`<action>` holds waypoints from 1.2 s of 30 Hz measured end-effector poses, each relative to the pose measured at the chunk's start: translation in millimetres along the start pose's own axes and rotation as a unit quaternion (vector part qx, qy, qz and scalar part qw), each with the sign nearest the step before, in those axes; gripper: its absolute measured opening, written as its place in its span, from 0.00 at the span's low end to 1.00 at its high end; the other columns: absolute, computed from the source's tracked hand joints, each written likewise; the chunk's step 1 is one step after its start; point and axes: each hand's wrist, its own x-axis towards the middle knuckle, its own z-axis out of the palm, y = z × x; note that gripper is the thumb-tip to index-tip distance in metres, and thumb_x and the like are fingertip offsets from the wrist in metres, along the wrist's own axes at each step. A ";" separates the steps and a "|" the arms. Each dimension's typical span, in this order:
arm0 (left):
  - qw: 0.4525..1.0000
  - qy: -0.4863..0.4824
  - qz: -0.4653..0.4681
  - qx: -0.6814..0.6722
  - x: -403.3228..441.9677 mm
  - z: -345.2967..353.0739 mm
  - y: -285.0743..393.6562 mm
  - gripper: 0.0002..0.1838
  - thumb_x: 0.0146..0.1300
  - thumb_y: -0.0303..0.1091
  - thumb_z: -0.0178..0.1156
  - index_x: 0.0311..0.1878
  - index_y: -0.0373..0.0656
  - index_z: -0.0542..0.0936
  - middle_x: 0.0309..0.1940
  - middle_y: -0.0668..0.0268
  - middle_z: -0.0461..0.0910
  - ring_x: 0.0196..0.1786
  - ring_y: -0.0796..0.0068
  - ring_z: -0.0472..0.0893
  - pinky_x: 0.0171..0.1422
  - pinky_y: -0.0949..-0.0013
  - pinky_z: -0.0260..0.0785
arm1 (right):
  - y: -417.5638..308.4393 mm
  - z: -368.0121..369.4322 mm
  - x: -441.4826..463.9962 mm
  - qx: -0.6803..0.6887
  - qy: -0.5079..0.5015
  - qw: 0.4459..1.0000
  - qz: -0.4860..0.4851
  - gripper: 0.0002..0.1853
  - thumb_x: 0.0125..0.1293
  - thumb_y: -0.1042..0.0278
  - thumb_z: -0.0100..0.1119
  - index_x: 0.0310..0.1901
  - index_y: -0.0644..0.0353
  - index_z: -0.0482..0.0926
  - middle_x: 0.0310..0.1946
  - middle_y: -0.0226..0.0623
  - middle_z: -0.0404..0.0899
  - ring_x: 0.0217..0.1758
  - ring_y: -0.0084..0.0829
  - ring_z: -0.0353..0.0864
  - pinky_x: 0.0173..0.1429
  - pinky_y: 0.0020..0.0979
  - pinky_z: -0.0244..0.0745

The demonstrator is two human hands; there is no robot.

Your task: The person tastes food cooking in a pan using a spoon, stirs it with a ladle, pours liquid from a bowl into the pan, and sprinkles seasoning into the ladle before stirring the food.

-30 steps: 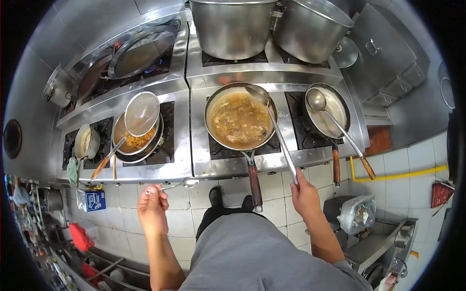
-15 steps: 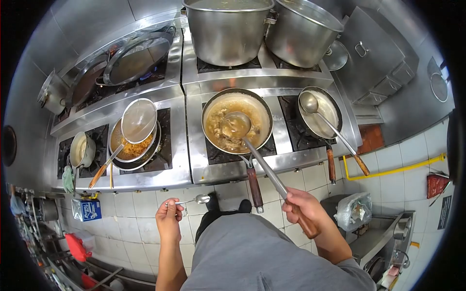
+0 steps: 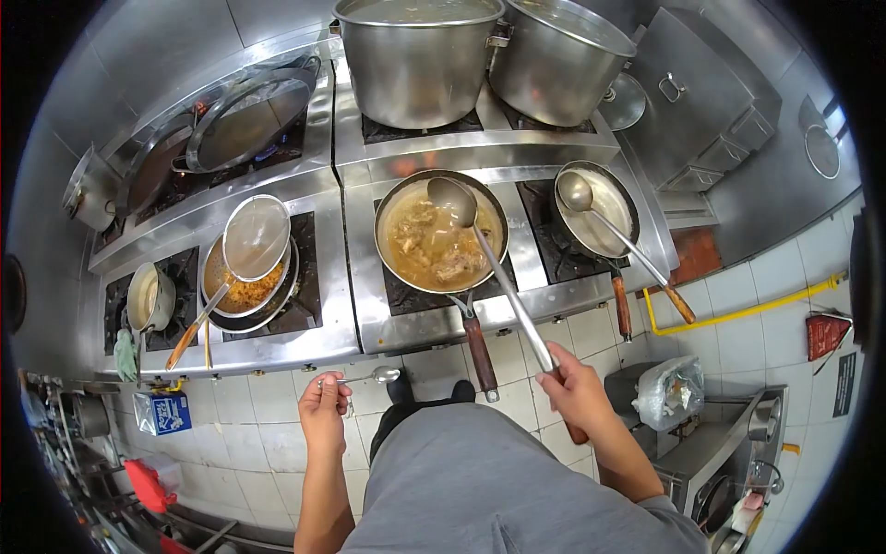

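Note:
My right hand point(image 3: 574, 388) is closed round the wooden-ended handle of a long metal ladle point(image 3: 519, 309). The ladle's bowl rests at the far side of a frying pan point(image 3: 380, 242), over brownish liquid with several pale, lumpy pieces of food point(image 3: 459, 261). That pan's dark wooden handle point(image 3: 480, 358) points towards me. Low in front of the stove, my left hand point(image 3: 323, 399) pinches a small metal spoon point(image 3: 385, 375) by its handle, the spoon's bowl pointing right.
Two large steel pots point(image 3: 420, 69) stand behind the pan. To the right, a smaller pan point(image 3: 620, 240) holds another ladle point(image 3: 628, 242). At left, a strainer point(image 3: 257, 237) lies over a pan of orange-brown bits point(image 3: 247, 291), beside a small saucepan point(image 3: 153, 297). A blue flame burns at back left.
The ladle's bowl has moved from the pan's middle to its far side, uncovering the lumpy food. My left hand still holds the spoon. The whole view has shifted slightly.

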 end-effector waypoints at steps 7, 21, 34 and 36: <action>1.000 0.023 0.014 0.002 -3.4 -9.8 -7.9 0.12 0.74 0.40 0.57 0.43 0.41 0.80 0.25 0.71 0.77 0.22 0.87 0.67 0.26 0.82 0.56 | 34.4 11.8 81.4 -0.238 0.144 0.944 -0.175 0.26 0.67 0.69 0.60 0.66 0.61 0.68 0.23 0.38 0.76 0.21 0.30 0.76 0.30 0.36 0.72; 0.998 0.054 0.017 0.011 -9.5 -20.7 -17.1 0.12 0.74 0.40 0.56 0.43 0.40 0.80 0.25 0.71 0.77 0.22 0.87 0.67 0.25 0.82 0.56 | -12.2 -1.2 23.4 0.387 -0.204 0.888 0.145 0.17 0.74 0.63 0.53 0.61 0.56 0.70 0.26 0.29 0.71 0.18 0.21 0.67 0.24 0.23 0.64; 0.996 0.041 0.048 0.060 -26.1 39.2 -5.9 0.12 0.74 0.40 0.56 0.44 0.40 0.80 0.26 0.70 0.78 0.26 0.87 0.67 0.30 0.81 0.58 | 29.9 -12.9 4.8 -0.049 -0.010 0.996 -0.074 0.31 0.67 0.70 0.60 0.70 0.60 0.64 0.25 0.39 0.77 0.22 0.31 0.78 0.29 0.34 0.74; 0.994 0.045 0.070 0.071 -28.3 47.9 -4.1 0.12 0.74 0.39 0.56 0.44 0.40 0.80 0.27 0.70 0.77 0.26 0.87 0.67 0.30 0.81 0.58 | 60.5 -9.6 20.3 -0.137 0.099 0.959 -0.229 0.31 0.65 0.70 0.60 0.70 0.56 0.65 0.29 0.47 0.80 0.28 0.43 0.82 0.35 0.41 0.76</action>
